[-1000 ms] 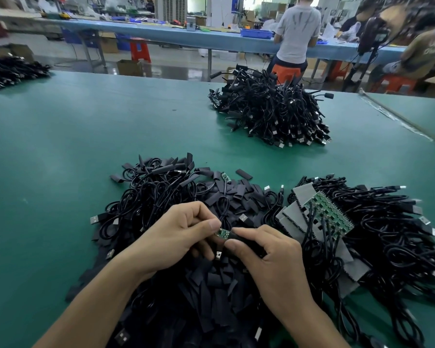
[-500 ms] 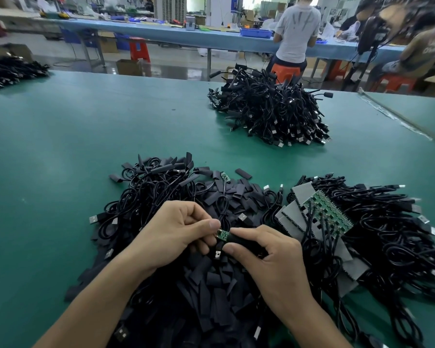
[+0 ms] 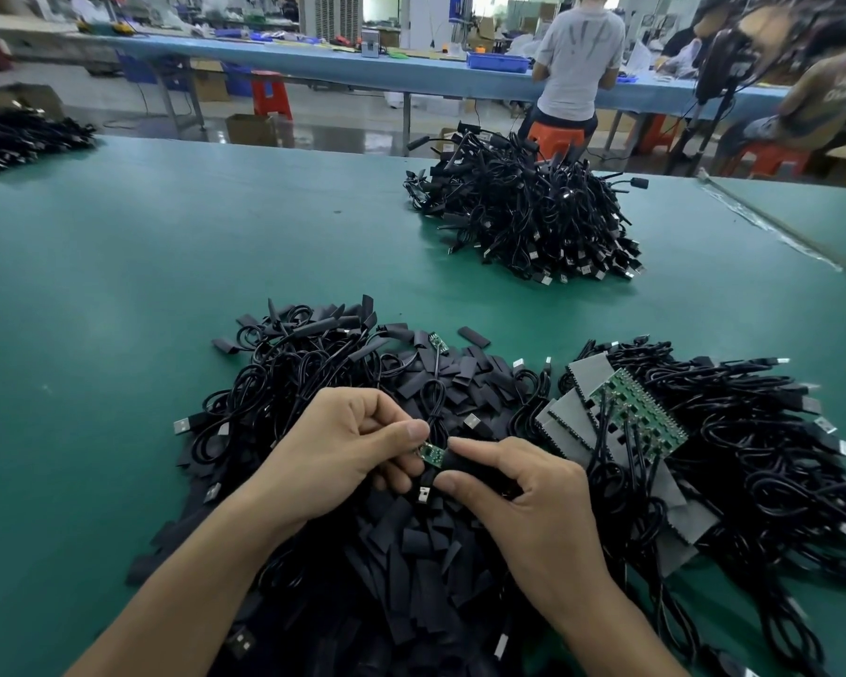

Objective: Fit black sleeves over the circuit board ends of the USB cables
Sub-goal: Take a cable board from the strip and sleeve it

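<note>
At the far left edge of your green table point(image 3: 142, 266), a heap of black cables point(image 3: 20, 139) lies well apart from your work. Directly in front of you spreads a mound of loose black sleeves point(image 3: 411, 544) tangled with coiled USB cables point(image 3: 284, 378), silver plugs poking out along its left side.

Your left hand point(image 3: 333, 452) is over that mound with its fingers curled, thumb and forefinger pinching a small green circuit board point(image 3: 432, 454) by its left end. The board's thin black lead loops upward behind it. Meeting the board's right end is a black sleeve point(image 3: 467, 465), which your right hand point(image 3: 533, 510) pinches between thumb and index finger, the other fingers folded under. Most of the board shows bare. A USB plug point(image 3: 423, 494) hangs just below the two hands, and a second bare board point(image 3: 438, 342) lies on the mound's far side.

To the right, a strip of green boards point(image 3: 641, 417) rests on grey pads point(image 3: 592, 378) amid another tangle of cables point(image 3: 753, 456). Farther back on the table, right of centre, sits a dense pile of cables point(image 3: 523, 212). Behind it, a person in a grey shirt point(image 3: 577, 51) stands at a long blue bench point(image 3: 313, 66).
</note>
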Action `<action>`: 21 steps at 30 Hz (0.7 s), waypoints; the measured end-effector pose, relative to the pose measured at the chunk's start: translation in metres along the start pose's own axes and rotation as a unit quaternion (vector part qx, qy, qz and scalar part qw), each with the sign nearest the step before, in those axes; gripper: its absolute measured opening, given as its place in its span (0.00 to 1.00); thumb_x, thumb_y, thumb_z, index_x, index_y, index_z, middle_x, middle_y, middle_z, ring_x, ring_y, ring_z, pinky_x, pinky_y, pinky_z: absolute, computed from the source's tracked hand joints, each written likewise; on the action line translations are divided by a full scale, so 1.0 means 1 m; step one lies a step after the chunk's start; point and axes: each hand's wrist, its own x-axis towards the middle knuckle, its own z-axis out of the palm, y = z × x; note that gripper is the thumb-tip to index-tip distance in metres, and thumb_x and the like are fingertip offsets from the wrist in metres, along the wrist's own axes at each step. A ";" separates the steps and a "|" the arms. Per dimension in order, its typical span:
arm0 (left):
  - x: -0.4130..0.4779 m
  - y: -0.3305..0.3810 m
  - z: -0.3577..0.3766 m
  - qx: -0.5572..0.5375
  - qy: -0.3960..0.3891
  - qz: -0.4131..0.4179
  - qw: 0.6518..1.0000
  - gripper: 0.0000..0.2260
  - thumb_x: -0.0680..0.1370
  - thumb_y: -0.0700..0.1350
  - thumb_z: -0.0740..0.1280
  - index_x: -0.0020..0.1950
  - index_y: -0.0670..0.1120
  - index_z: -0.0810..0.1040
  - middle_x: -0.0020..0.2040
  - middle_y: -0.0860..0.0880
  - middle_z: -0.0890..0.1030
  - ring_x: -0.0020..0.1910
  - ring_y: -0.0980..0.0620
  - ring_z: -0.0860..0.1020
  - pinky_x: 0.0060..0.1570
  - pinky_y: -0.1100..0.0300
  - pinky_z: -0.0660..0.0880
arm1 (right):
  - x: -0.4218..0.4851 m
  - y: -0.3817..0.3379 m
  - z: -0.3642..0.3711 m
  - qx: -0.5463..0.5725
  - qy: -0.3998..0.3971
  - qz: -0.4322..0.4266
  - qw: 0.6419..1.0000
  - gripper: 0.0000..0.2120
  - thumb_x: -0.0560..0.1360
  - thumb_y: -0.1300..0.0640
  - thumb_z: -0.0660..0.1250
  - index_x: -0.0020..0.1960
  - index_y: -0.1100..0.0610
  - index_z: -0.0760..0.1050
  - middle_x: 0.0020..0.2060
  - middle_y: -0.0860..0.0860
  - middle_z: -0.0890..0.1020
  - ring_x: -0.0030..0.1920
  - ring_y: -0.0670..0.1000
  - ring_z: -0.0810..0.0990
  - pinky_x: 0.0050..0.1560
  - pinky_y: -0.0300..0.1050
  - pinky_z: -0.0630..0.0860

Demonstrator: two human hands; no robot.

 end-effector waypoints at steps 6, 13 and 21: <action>-0.001 0.002 -0.001 -0.002 0.004 0.005 1.000 0.15 0.66 0.52 0.75 0.41 0.41 0.79 0.35 0.41 0.85 0.29 0.50 0.82 0.28 0.65 0.75 | 0.001 0.000 0.001 0.014 0.030 0.026 0.999 0.13 0.65 0.40 0.75 0.45 0.45 0.82 0.39 0.36 0.83 0.40 0.40 0.83 0.40 0.35 0.77; -0.001 0.002 -0.002 -0.004 0.008 0.012 1.000 0.14 0.66 0.51 0.75 0.41 0.42 0.80 0.34 0.41 0.85 0.29 0.50 0.82 0.28 0.66 0.75 | 0.001 -0.002 0.001 0.062 0.019 0.043 0.997 0.09 0.61 0.46 0.79 0.39 0.45 0.83 0.34 0.39 0.84 0.35 0.41 0.82 0.34 0.36 0.77; -0.001 0.001 0.001 -0.008 0.010 0.007 1.000 0.14 0.67 0.51 0.74 0.42 0.40 0.79 0.34 0.42 0.85 0.29 0.51 0.82 0.28 0.66 0.75 | 0.001 -0.004 0.001 0.064 0.024 0.045 0.997 0.12 0.59 0.43 0.78 0.41 0.44 0.83 0.35 0.37 0.84 0.36 0.38 0.83 0.37 0.29 0.75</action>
